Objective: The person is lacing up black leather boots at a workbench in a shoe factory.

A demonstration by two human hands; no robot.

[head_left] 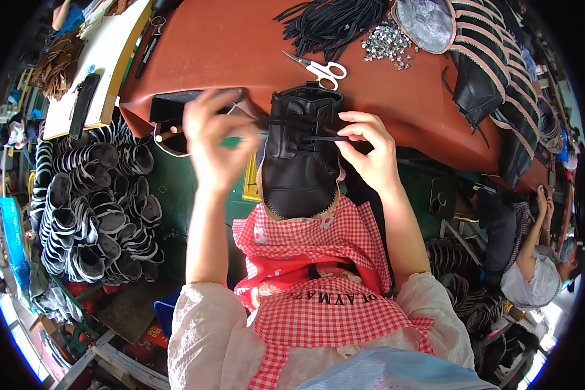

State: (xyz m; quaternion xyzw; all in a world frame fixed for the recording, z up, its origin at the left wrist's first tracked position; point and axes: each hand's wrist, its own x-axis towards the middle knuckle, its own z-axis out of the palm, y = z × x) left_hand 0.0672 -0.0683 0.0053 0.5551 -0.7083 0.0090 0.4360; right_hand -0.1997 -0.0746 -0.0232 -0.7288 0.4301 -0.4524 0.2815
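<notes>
A black leather boot upper [299, 170] with a pale, zigzag-cut lower edge rests against my lap and the table edge, toe toward me. A black shoelace [305, 138] runs through its eyelets. My right hand [370, 146] is closed at the upper's right side, thumb and forefinger pinching one lace end. My left hand [216, 140], blurred by motion, is raised to the left of the upper. Its thumb and fingers come together on the other stretch of lace, which leads from the upper's top eyelets. White-handled scissors [325, 71] lie just beyond the upper.
The brown-covered table [221, 52] holds a bundle of black laces [325, 26], small metal pieces [387, 44] and a row of boot uppers [478, 84]. An open drawer [169, 107] is at left, above stacked dark shoe parts [97, 214]. Another person [533, 273] sits at far right.
</notes>
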